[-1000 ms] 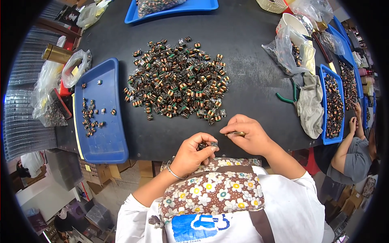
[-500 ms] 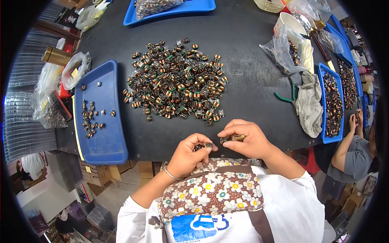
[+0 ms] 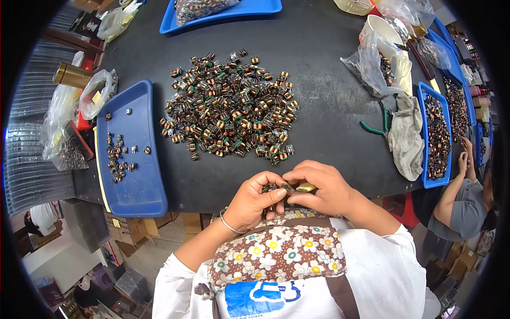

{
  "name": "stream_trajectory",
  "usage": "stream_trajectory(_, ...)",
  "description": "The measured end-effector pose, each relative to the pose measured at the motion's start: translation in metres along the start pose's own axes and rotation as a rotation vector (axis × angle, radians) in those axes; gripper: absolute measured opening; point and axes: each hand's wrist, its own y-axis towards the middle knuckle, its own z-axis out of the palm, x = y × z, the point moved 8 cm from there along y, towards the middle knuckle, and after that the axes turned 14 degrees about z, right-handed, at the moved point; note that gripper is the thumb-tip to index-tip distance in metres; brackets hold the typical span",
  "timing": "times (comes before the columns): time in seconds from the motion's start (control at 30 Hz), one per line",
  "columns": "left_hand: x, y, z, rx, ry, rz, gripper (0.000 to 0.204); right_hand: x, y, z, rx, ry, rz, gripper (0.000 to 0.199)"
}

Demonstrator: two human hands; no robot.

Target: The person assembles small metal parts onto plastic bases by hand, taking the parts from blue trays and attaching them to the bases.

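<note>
My left hand (image 3: 254, 198) is closed around several small wire-wound coils (image 3: 270, 188), held just off the table's near edge. Its fingertips meet those of my right hand (image 3: 320, 186), and a dark coil (image 3: 286, 187) sits between the two. Tucked in the fingers of my right hand is a small yellowish piece (image 3: 305, 187), its kind not plain from here. Beyond both hands lies a broad heap of coils (image 3: 228, 109) with copper windings, green parts and metal pins.
On the left, a blue tray (image 3: 135, 194) carries a few scattered coils. Green-handled pliers (image 3: 373, 127) and a grey cloth (image 3: 405, 141) lie to the right, beside a blue tray of coils (image 3: 438, 141). A plastic bag (image 3: 366, 66) stands behind them. Another person (image 3: 459, 199) sits far right.
My hands have come together; before, a small gap lay between them, with a dark coil at my right fingertips. The yellowish piece has turned in my right hand. The heap looks unchanged.
</note>
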Motion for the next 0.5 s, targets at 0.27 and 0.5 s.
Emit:
stream_trajectory(0.27,-0.0062,0.0014,0.0,0.02,0.13,0.069,0.011,-0.0035,-0.0037,-0.0011,0.01,-0.289,-0.075,0.013)
stream_trajectory(0.5,-0.0035,-0.0029,-0.0052,0.025,0.201,0.1,0.013,0.0018,-0.0055,0.0025,0.1,-0.266,-0.081,0.012)
